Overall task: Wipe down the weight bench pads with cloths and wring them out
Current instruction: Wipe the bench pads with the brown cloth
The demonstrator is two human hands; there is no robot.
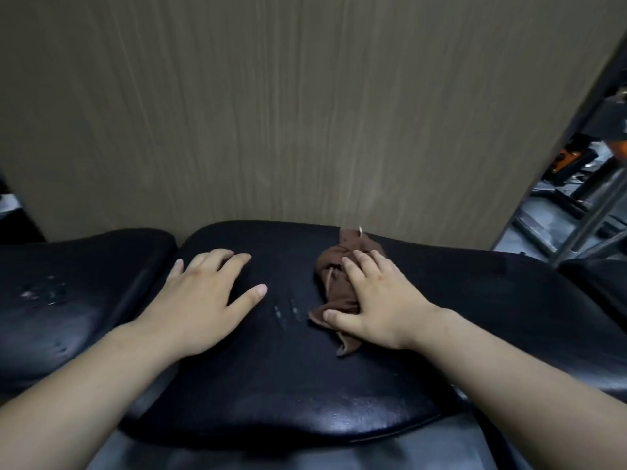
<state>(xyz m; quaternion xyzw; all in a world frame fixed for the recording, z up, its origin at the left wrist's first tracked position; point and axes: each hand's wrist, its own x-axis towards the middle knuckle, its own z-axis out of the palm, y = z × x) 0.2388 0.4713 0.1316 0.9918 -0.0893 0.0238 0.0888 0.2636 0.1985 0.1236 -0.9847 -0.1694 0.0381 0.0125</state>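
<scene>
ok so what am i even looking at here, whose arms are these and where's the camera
There is no machine here: this is one picture from a wide-angle camera worn on a person's head, looking down at their own bare arms. The left hand rests flat on the black padded vinyl bench pad. The right hand presses a crumpled brown cloth onto that same pad. A second black pad lies to the left, and a tan wood-grain panel stands behind.
</scene>
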